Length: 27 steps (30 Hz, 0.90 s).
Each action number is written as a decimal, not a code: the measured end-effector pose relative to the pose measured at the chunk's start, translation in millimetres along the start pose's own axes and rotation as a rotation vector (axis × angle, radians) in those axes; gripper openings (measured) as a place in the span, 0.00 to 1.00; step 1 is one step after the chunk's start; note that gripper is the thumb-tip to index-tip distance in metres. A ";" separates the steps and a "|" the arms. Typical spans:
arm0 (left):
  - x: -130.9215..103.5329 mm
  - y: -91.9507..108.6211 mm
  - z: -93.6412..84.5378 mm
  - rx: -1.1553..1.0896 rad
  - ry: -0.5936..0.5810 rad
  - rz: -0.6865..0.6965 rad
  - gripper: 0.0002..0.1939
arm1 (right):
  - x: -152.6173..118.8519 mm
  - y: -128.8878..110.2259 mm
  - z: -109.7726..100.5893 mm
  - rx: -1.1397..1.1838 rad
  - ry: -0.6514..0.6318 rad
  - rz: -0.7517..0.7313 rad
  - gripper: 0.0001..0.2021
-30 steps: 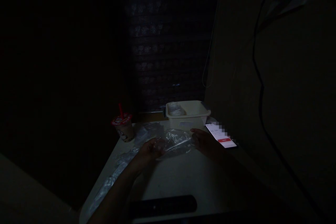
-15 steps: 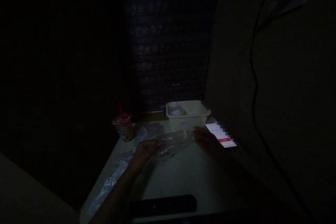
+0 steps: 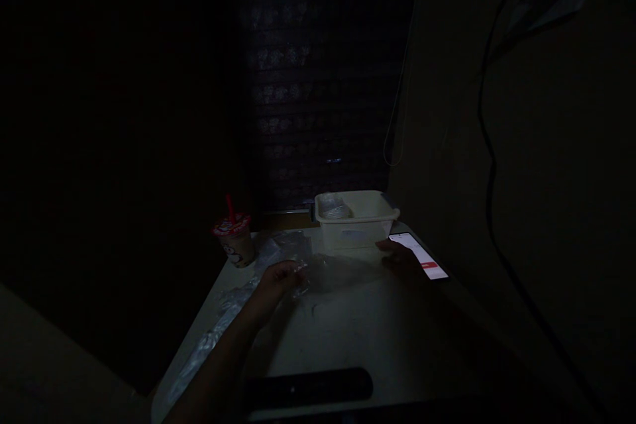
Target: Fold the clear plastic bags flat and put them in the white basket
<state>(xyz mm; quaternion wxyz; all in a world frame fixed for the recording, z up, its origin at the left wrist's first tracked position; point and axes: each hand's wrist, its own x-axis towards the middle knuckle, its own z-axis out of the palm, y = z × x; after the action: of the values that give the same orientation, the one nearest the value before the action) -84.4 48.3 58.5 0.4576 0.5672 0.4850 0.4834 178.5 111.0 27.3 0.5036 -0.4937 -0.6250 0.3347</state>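
Note:
My left hand is closed with its fingertips pinched on a crumpled, shiny part of a clear plastic bag. From there a faint, hazy stretch of film reaches right over the table, towards my right hand. The fingers of that hand point left and look apart, close to the film's right end. Dim light hides whether they touch it. Beside and beyond my left forearm lie more clear plastic bags, spread along the table's left side.
A cream plastic basin with a clear plastic bundle inside stands at the back. A lidded drink cup with a red straw is at left. A lit phone lies at right. A dark elongated object lies along the near edge.
The bag between my hands was raised and glossy; now it looks flatter and hazier. My right hand has shifted slightly right, away from my left. My left hand has barely moved.

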 end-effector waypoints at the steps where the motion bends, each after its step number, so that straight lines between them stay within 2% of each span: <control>1: 2.3 3.2 1.2 0.044 -0.047 0.031 0.08 | -2.0 -3.9 2.2 -0.079 -0.022 -0.092 0.16; 2: 5.0 6.7 3.0 0.094 -0.095 0.065 0.07 | -4.5 -10.7 5.8 -0.150 -0.046 -0.200 0.18; 4: 10.3 15.5 8.4 0.188 -0.178 0.130 0.05 | -10.2 -31.0 16.6 -0.213 -0.194 -0.382 0.23; 7: 14.2 32.4 18.3 0.360 -0.242 0.228 0.02 | -15.1 -64.3 35.2 -0.186 -0.358 -0.417 0.25; 10: 14.6 49.3 20.9 0.538 -0.219 0.333 0.04 | -13.9 -83.3 45.4 -0.154 -0.451 -0.366 0.09; 11: 14.8 53.9 18.7 0.551 -0.174 0.345 0.05 | -13.1 -85.9 45.6 -0.148 -0.437 -0.348 0.05; 13: 15.1 60.6 10.2 0.500 -0.058 0.314 0.04 | -12.1 -87.5 41.5 -0.137 -0.363 -0.321 0.04; 15: 14.6 63.5 -0.3 0.380 0.052 0.247 0.05 | -12.5 -86.9 34.1 -0.131 -0.295 -0.286 0.04; 17: 12.3 61.6 -8.0 0.238 0.108 0.195 0.10 | -13.7 -85.2 26.8 -0.128 -0.268 -0.244 0.04; 19: 8.8 54.1 -9.8 0.126 0.049 0.154 0.18 | -14.4 -82.2 21.9 -0.111 -0.255 -0.207 0.04; 22: 6.6 34.4 -3.2 0.059 -0.162 0.041 0.29 | -14.1 -74.8 19.2 -0.043 -0.216 -0.136 0.06; 23: 7.4 27.5 0.0 0.056 -0.162 0.007 0.28 | -13.9 -72.0 18.7 -0.021 -0.205 -0.109 0.07; 25: 10.0 16.9 5.4 0.056 -0.060 0.008 0.18 | -13.5 -66.8 17.2 0.021 -0.205 -0.073 0.08; 27: 12.0 13.2 8.5 0.059 0.024 0.037 0.14 | -13.4 -62.8 14.4 0.081 -0.201 -0.057 0.10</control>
<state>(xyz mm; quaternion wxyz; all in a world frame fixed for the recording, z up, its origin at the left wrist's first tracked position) -73.9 58.3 71.8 0.4256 0.5837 0.4939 0.4840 147.2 81.3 76.9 0.4672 -0.4190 -0.6722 0.3928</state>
